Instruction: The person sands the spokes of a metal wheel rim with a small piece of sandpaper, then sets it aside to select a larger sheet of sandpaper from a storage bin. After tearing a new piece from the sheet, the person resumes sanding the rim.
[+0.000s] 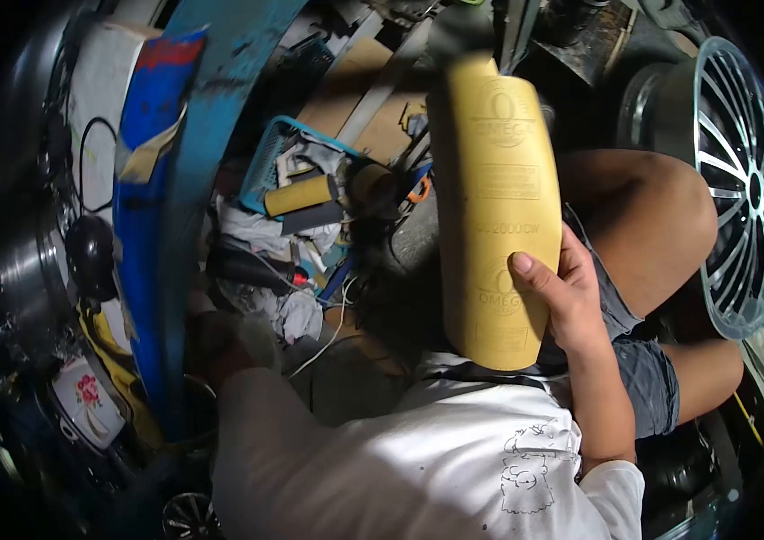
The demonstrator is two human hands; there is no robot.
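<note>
My right hand (571,283) grips a yellow sandpaper sheet (499,216) near its lower right edge, with the thumb lying on the printed face. The sheet stands upright and bows slightly; "OMEGA" and "2000CW" are stamped on its backing. At the left, my left hand (224,342) is low, in shadow and blurred, so its fingers cannot be made out. Close to that hand lie crumpled white cloths (287,310) and a white cord (332,333).
A blue plastic basket (265,162) holds cloths and a yellow roll (301,194). An alloy wheel (751,189) stands at the right. A blue metal post (197,180) rises on the left, beside a floral-patterned box (89,402). A dark bottle (251,268) lies among the clutter.
</note>
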